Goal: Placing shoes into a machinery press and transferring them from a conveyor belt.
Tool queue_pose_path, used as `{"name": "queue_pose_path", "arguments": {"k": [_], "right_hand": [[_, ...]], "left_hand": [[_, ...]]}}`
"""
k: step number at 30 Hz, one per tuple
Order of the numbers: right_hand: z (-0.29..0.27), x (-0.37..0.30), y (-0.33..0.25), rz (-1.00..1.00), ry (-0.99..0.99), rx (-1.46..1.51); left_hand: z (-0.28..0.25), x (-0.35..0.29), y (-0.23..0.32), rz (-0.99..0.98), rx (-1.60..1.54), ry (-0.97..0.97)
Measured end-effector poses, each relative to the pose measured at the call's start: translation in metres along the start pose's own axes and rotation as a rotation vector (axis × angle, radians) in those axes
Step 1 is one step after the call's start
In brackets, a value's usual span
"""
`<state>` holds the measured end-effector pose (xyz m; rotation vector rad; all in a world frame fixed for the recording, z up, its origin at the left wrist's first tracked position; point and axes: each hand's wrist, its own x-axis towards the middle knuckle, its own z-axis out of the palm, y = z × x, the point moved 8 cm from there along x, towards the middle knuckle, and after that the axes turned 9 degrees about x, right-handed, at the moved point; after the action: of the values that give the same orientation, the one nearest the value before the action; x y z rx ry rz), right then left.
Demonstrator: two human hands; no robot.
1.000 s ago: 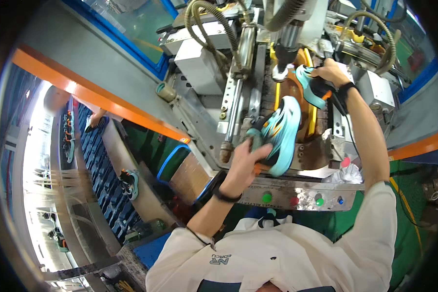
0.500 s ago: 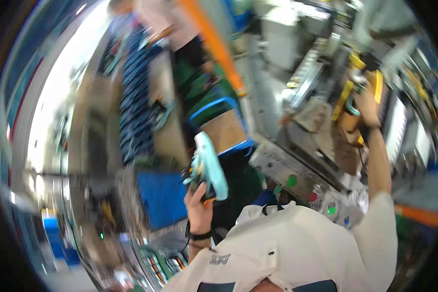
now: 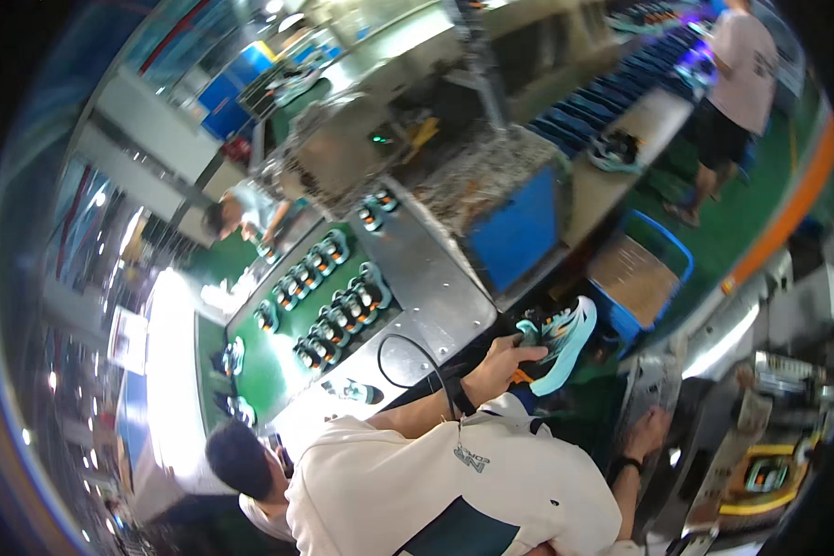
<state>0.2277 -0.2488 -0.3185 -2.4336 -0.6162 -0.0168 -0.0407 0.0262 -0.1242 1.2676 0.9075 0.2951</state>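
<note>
My left hand (image 3: 499,371) is closed around the ankle part of a sneaker (image 3: 563,350) with a pale teal sole, black and white upper and an orange patch. The sneaker hangs tilted, its toe up and to the right. My right hand (image 3: 650,432) is low at the metal front of a machine (image 3: 644,385); its fingers are small and blurred, so their closure is unclear. To its right, a yellow-edged fixture (image 3: 760,505) on the machine has a dark and teal piece (image 3: 767,474) in it.
A green-topped conveyor table (image 3: 278,371) carries rows of sneakers (image 3: 347,315). Co-workers stand beside it (image 3: 241,454) and at the upper right (image 3: 746,69). A blue cart (image 3: 681,255) with a brown board and an orange rail (image 3: 797,208) lie ahead.
The view has swung left, bringing the conveyor table into sight. My right hand has come down from the yellow fixture to the machine's front. My left hand still grips the sneaker.
</note>
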Motion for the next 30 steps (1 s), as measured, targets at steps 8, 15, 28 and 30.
{"name": "queue_pose_path", "arguments": {"k": [8, 15, 28, 30], "right_hand": [[-0.021, 0.055, -0.033, -0.165, 0.072, 0.098], [-0.058, 0.209, -0.389, -0.644, -0.116, 0.641], [0.102, 0.198, -1.083, -1.498, -0.418, 0.134], [0.151, 0.191, -1.153, -1.605, -0.354, 0.073]], "left_hand": [[-0.155, -0.044, -0.061, -0.202, -0.433, 0.517], [-0.346, -0.04, -0.107, -0.12, -0.502, 0.89], [-0.71, 0.11, -0.176, -0.169, -0.578, 1.125], [-0.761, 0.129, -0.178, -0.191, -0.33, 1.249]]}}
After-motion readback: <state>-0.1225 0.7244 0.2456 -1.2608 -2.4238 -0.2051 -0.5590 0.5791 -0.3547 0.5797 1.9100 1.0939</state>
